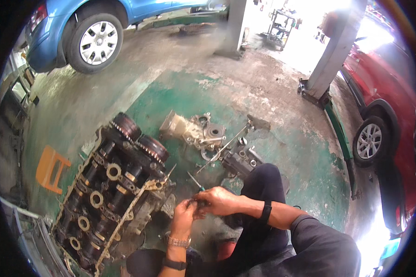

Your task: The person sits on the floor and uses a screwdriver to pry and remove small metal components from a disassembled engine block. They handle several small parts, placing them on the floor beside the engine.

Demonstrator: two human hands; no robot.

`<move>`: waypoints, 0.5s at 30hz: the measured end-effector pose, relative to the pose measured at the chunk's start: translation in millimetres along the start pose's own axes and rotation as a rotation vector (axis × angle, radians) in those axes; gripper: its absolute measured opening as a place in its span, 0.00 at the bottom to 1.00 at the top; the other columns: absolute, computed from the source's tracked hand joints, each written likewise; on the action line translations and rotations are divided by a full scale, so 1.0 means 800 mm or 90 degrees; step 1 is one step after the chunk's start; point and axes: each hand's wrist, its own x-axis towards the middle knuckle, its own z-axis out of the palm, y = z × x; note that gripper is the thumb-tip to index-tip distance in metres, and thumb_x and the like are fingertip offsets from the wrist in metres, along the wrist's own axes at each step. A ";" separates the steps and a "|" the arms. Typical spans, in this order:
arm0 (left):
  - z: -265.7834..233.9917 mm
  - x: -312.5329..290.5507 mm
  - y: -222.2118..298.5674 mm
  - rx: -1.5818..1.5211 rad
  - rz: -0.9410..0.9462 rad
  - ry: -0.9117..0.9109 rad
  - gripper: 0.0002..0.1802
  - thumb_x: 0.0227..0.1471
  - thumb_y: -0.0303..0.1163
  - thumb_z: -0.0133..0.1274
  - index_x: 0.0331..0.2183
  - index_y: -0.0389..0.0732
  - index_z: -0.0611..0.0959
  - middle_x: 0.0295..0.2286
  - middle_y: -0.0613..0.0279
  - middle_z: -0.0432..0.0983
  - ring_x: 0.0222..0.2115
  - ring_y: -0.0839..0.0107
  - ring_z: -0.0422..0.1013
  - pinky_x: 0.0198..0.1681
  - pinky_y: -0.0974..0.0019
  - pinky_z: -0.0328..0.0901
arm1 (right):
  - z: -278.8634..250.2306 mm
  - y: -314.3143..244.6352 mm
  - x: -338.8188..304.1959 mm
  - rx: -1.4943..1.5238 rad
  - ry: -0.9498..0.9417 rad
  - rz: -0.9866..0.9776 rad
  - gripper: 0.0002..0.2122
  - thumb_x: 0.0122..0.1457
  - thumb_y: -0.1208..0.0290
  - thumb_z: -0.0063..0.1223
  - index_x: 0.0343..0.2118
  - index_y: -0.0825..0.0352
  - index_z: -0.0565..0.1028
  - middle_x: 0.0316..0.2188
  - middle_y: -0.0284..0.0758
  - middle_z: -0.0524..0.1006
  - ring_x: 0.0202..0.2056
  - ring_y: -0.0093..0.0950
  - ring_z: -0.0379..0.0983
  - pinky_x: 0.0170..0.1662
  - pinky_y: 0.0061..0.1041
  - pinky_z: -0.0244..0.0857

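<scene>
My left hand (185,216) and my right hand (219,201) meet in front of my knees, fingers closed. Out of the right hand's fingers sticks a screwdriver (197,182), its thin shaft pointing up and away and a bit of green handle showing. Pinched in my left fingers, against the right ones, is a small dark piece, too hidden to name. To the left of my hands stands an engine (94,198) with its top uncovered, showing camshafts and two toothed cam gears (138,136) at its far end.
Beyond my hands lie a pale metal engine cover (194,131), a long thin rod (224,150) and a dark valve cover (240,159). An orange stool (53,169) is at left. Further off are a blue car (145,8), a red car (383,78) and lift posts (333,55).
</scene>
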 end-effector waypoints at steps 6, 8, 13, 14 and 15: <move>-0.002 0.004 -0.007 0.023 -0.009 0.010 0.11 0.57 0.28 0.45 0.40 0.34 0.77 0.33 0.61 0.77 0.27 0.75 0.74 0.26 0.71 0.71 | 0.001 0.002 0.001 0.022 0.007 -0.044 0.17 0.47 0.67 0.60 0.38 0.69 0.74 0.31 0.45 0.77 0.34 0.46 0.74 0.37 0.38 0.69; -0.004 0.005 -0.009 0.044 0.002 0.008 0.11 0.57 0.31 0.48 0.40 0.36 0.77 0.30 0.63 0.77 0.26 0.76 0.74 0.25 0.72 0.71 | 0.000 -0.002 0.004 0.033 0.001 -0.042 0.17 0.46 0.69 0.61 0.38 0.70 0.74 0.31 0.46 0.77 0.35 0.45 0.74 0.37 0.38 0.69; -0.005 0.003 -0.006 0.002 0.007 -0.011 0.11 0.57 0.31 0.49 0.37 0.33 0.78 0.28 0.60 0.78 0.23 0.73 0.75 0.24 0.71 0.71 | -0.007 -0.015 0.007 0.081 -0.020 0.002 0.17 0.45 0.71 0.62 0.38 0.70 0.74 0.29 0.45 0.76 0.33 0.44 0.74 0.35 0.36 0.68; -0.005 0.002 -0.005 -0.013 0.006 -0.009 0.11 0.57 0.32 0.49 0.36 0.33 0.78 0.28 0.60 0.78 0.23 0.73 0.75 0.24 0.71 0.71 | -0.008 -0.016 0.007 0.073 -0.024 0.008 0.17 0.45 0.71 0.62 0.39 0.69 0.74 0.29 0.45 0.76 0.32 0.44 0.74 0.35 0.36 0.68; -0.005 0.002 -0.004 -0.009 0.004 -0.008 0.11 0.57 0.32 0.50 0.36 0.34 0.78 0.27 0.59 0.78 0.22 0.73 0.75 0.24 0.71 0.71 | -0.009 -0.017 0.007 0.083 -0.024 0.007 0.17 0.45 0.71 0.62 0.39 0.69 0.74 0.29 0.45 0.76 0.33 0.44 0.74 0.35 0.36 0.68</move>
